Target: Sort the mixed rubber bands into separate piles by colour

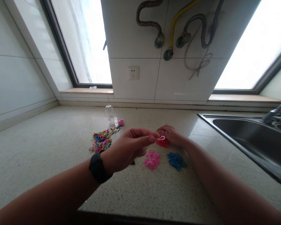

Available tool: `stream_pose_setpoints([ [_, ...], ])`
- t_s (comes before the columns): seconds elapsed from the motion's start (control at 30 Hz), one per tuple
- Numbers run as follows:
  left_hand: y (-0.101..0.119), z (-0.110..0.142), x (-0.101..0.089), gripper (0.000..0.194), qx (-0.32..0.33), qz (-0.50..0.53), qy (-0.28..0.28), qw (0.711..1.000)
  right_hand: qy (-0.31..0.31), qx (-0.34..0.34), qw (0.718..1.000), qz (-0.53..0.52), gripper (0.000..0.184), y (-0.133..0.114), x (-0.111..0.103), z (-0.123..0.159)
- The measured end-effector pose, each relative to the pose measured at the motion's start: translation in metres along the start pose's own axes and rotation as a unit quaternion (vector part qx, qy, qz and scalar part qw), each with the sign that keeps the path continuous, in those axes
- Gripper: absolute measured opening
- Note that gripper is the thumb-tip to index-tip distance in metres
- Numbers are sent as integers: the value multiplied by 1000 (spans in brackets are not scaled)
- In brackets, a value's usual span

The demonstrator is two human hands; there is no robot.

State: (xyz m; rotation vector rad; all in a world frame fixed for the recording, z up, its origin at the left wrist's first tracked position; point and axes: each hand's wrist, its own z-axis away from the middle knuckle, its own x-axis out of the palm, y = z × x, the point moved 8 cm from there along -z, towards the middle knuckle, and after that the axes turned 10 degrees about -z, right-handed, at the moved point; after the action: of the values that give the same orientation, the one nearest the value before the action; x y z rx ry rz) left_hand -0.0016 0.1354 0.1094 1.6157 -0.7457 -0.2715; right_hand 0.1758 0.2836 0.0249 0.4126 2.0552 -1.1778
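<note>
Here, the left hand [131,145] pinches a pale pink band [161,138] between thumb and forefinger, above the counter [131,193]. The right hand [170,133] rests by the red pile [163,143]; whether its fingers grip anything cannot be told. The pink pile [152,160] and blue pile [176,161] lie nearer the person, and the mixed pile [100,140] sits left.

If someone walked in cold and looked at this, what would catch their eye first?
Probably the bright piles of little bands: a mixed-colour heap on the left of the counter, with pink and blue piles nearer the middle. Next, the left hand, pinching a pale pink loop in its fingers above a red pile, with the right hand beside that pile.
</note>
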Motion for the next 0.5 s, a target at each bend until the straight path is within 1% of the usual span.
stream_pose_setpoints([
  [0.1, -8, -2, -2, 9, -6, 12, 18, 1000, 22, -7, 999, -27, 28, -1, -2, -1],
  [0.17, -12, -3, -6, 11, -13, 8, 39, 999, 62, -22, 996, -56, 25, -10, -9, -2],
  [0.27, -15, -4, -14, 18, -24, -12, 70, 997, 139, -36, 982, -120, 22, -34, -26, 3],
  [0.33, -16, -5, -19, 22, -25, -30, 88, 995, 156, -27, 968, -196, 23, -56, -32, 10],
  [0.37, -17, -5, -21, 24, -25, -38, 94, 995, 147, -30, 960, -238, 24, -69, -33, 14],
  [0.43, -18, -6, -24, 25, -26, -53, 100, 993, 95, -42, 947, -304, 24, -97, -28, 21],
  [0.5, -20, -6, -26, 27, -32, -69, 101, 992, 48, -54, 937, -342, 23, -119, -23, 28],
])
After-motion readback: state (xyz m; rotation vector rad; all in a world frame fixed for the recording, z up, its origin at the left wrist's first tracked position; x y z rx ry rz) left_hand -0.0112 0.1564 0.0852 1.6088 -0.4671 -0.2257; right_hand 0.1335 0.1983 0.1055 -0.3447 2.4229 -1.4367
